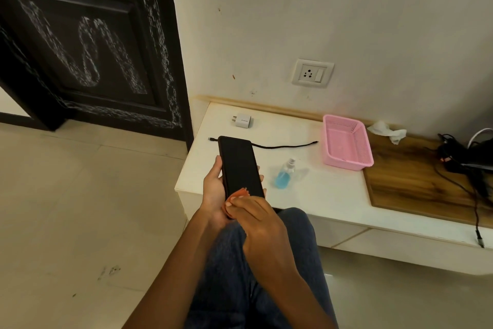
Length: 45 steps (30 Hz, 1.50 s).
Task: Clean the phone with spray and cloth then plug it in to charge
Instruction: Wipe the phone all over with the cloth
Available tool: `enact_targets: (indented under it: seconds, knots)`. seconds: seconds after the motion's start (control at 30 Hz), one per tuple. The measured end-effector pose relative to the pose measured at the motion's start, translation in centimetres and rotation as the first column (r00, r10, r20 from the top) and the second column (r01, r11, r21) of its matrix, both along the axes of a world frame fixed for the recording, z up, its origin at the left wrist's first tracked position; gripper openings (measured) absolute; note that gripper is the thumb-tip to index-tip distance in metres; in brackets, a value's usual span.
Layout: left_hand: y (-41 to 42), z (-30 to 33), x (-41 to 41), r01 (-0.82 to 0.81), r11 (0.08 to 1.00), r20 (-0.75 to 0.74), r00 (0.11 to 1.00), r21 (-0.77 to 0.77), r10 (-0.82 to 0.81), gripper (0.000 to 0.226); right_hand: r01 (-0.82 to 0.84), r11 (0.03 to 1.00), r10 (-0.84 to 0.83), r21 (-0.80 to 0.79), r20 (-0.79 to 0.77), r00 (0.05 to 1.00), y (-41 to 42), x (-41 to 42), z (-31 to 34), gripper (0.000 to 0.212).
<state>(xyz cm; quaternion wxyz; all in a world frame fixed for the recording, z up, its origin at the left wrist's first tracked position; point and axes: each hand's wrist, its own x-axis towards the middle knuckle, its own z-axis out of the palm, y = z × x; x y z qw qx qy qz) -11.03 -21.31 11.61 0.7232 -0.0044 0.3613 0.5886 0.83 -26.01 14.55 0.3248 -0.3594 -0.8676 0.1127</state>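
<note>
Phone (pixel 241 166) in my left hand (pixel 213 190), held above my knee at the near edge of the white bench (pixel 306 195): a long black slab, screen up and dark, in what looks like a black case, its top end pointing toward 12 o'clock and overlapping the cable behind it. My left fingers curl round its long edges, thumb along the left side, fingertips showing on the right. My right hand (pixel 256 218) is bent over the phone's lower end, pinching an orange cloth (pixel 240 194) against the glass; only a small crumpled bit of the cloth shows past my fingers.

At 3 o'clock from the phone, just beside it on the bench, stands the spray bottle (pixel 285 175), clear plastic with blue liquid in its lower part and a pale nozzle. A black charging cable (pixel 282 146) lies stretched across the bench at 12 to 2 o'clock, one plug end showing left of the phone's top. The white charger adapter (pixel 242 120) lies on its side at 12 o'clock, farther back near the wall. The wall socket (pixel 312 72) sits above, at 1 o'clock. A pink basket (pixel 346 142) rests at 2 o'clock, a crumpled white tissue (pixel 386 131) behind it, and tangled dark cords (pixel 464 158) at the far right over a wooden board (pixel 416 184).
</note>
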Motion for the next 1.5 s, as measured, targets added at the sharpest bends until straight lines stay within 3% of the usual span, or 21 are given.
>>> enact_targets:
  seconds: [0.13, 0.37, 0.63, 0.83, 0.97, 1.0, 1.17, 1.33, 1.5]
  knots:
    - [0.0, 0.1, 0.0, -0.024, 1.000, -0.024, 0.999, -0.008, 0.024, 0.073, 0.001, 0.998, 0.001, 0.069, -0.027, 1.000, -0.3, 0.4, -0.8, 0.023]
    - [0.4, 0.6, 0.6, -0.032, 0.999, 0.098, 0.995, 0.001, 0.032, 0.074, 0.026, 0.994, -0.024, 0.108, -0.017, 1.000, 0.7, 2.3, -0.8, 0.020]
    - [0.2, 1.0, 0.0, -0.036, 0.997, 0.164, 0.986, 0.066, 0.025, 0.069, 0.081, 0.994, -0.082, 0.070, 0.005, 0.997, 1.5, 3.8, -1.2, 0.033]
    - [0.3, 0.8, 0.2, -0.057, 0.996, 0.101, 0.994, 0.072, 0.050, 0.073, 0.077, 0.987, -0.062, 0.144, -0.104, 0.993, 0.1, 1.0, -1.3, 0.017]
    - [0.2, 0.4, 0.3, -0.046, 0.998, 0.050, 0.998, 0.038, 0.044, 0.075, 0.043, 0.988, -0.022, 0.150, -0.138, 0.990, -0.4, -0.4, -1.2, 0.039]
    - [0.2, 0.3, 0.4, -0.046, 0.998, 0.047, 0.998, 0.039, 0.044, 0.075, 0.034, 0.988, -0.013, 0.154, -0.134, 0.991, -0.3, -0.3, -1.3, 0.042]
    - [0.7, 0.3, 0.6, -0.078, 0.995, 0.067, 0.995, 0.056, 0.074, 0.072, 0.085, 0.975, -0.067, 0.206, -0.095, 0.993, 0.4, 1.4, -1.7, 0.018]
    - [0.7, 0.0, 0.6, -0.049, 0.998, 0.084, 0.995, 0.047, 0.045, 0.076, 0.145, 0.980, -0.153, 0.134, 0.049, 0.987, 1.2, 3.2, -1.7, 0.042]
    - [0.6, 0.4, 0.5, 0.039, 0.997, 0.005, 0.999, 0.059, -0.040, 0.079, 0.196, 0.978, -0.200, 0.068, 0.064, 0.978, 1.8, 2.6, -0.8, 0.036]
